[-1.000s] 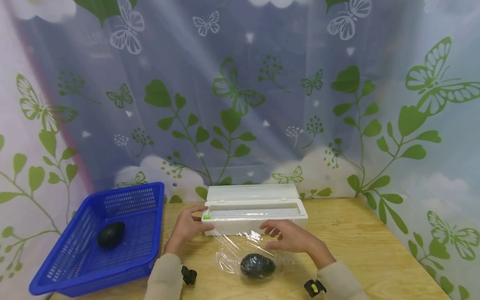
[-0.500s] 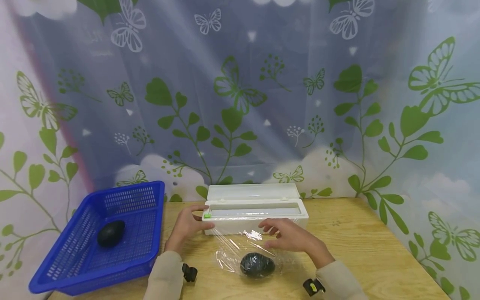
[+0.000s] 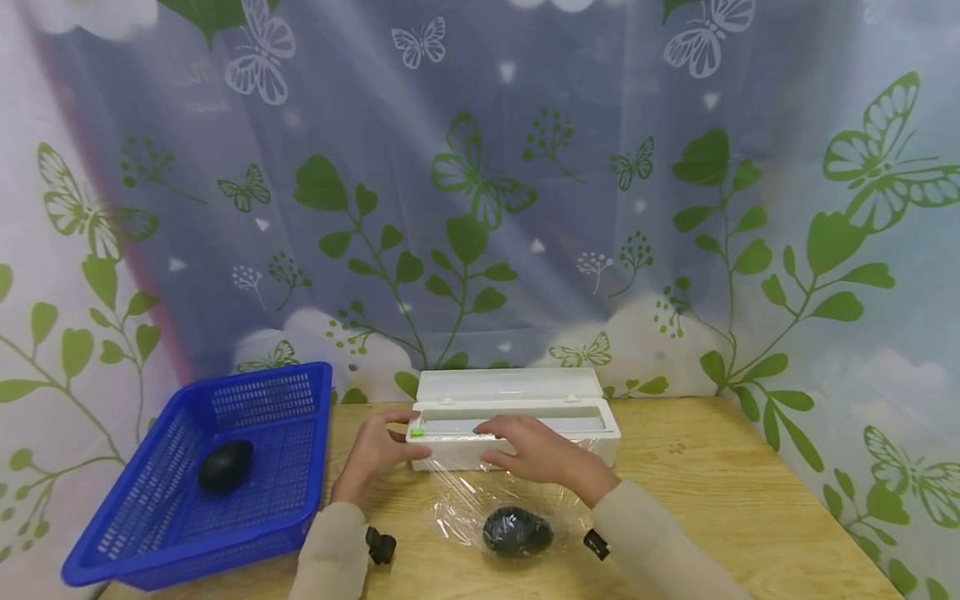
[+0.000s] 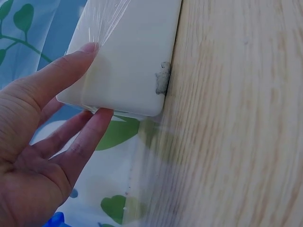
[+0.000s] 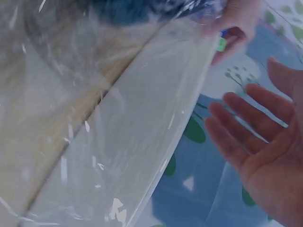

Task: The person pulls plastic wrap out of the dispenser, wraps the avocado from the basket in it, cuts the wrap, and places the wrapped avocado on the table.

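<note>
A white cling film dispenser box lies on the table with its lid tipped back. At the box's left end my left hand grips the corner, thumb on the front wall and fingers round the end, as the left wrist view shows on the box wall. Clear cling film runs from the box toward me, over a dark avocado. My right hand hovers over the box's front edge. Its fingers are spread and hold nothing in the right wrist view, beside the stretched film.
To the left stands a blue mesh basket with another dark avocado in it. A green cutter slider sits at the left of the box's front edge. Behind the wooden table hangs a patterned curtain.
My right hand has moved left and away from me, from above the film to over the box's front edge. The left hand, box and avocados stay put.
</note>
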Demonstrator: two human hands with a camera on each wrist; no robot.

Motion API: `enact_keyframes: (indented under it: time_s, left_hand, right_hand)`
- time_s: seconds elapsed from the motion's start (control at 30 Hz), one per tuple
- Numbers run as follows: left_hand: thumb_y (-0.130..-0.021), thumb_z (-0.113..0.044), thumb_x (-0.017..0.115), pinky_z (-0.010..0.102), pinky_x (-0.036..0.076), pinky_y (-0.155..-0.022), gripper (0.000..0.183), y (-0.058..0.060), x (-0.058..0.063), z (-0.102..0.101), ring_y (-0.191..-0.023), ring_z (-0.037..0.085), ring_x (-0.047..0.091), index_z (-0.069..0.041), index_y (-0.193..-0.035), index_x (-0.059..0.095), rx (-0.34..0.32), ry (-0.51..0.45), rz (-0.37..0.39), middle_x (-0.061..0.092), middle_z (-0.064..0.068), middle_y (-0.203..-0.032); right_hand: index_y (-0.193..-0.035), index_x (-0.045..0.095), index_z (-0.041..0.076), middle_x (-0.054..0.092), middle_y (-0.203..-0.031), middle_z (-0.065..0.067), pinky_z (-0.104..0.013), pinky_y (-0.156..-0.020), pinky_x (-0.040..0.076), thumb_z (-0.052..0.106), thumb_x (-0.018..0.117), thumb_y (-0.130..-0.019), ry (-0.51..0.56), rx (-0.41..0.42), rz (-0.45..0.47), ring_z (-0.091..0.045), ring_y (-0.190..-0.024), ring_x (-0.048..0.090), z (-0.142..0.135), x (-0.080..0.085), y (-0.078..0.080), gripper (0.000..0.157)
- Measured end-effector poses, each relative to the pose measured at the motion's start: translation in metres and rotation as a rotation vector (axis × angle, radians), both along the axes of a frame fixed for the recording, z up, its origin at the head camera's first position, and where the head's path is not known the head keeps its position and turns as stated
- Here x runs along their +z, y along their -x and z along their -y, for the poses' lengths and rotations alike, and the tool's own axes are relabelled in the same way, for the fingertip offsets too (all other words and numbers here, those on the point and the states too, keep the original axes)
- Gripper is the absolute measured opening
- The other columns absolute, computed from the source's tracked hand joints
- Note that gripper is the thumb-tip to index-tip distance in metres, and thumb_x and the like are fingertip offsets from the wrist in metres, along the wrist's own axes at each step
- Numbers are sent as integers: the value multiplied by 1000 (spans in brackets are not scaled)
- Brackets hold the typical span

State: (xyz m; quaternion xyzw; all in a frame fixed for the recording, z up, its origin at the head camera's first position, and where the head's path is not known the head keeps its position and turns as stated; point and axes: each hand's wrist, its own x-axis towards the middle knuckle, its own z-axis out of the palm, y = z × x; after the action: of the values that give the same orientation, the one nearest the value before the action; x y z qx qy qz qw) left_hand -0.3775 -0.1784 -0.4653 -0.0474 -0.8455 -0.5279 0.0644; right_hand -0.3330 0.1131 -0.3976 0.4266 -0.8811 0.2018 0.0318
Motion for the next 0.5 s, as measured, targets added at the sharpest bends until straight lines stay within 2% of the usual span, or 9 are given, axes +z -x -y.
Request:
enact_keyframes:
  time_s: [0.13,0.33,0.5]
  left_hand:
    - [-68,-8,96,37,64,-74,67,1,0,1,-96,29,75,-3,-130,70,-12,15,-15,70,22,-125]
    - [-69,-11,96,37,64,-75,66,2,1,3,-96,30,75,-4,-129,70,-26,26,-16,70,22,-123]
    - [-69,-12,96,37,64,-74,66,2,1,3,-96,31,75,-6,-129,71,-27,43,-19,70,21,-124]
  right_hand:
    - [-139,61,3,66,-139,-12,-44,-113,49,25,58,-107,-72,38,-95,-28,-131,62,17,2,10,40]
    - [-139,62,5,66,-140,-9,-41,-113,49,23,64,-104,-139,115,-115,-25,-131,62,38,4,26,39]
    - [-143,60,9,64,-145,-6,-40,-115,47,24,70,-99,-208,134,-126,-23,-135,60,55,6,38,48]
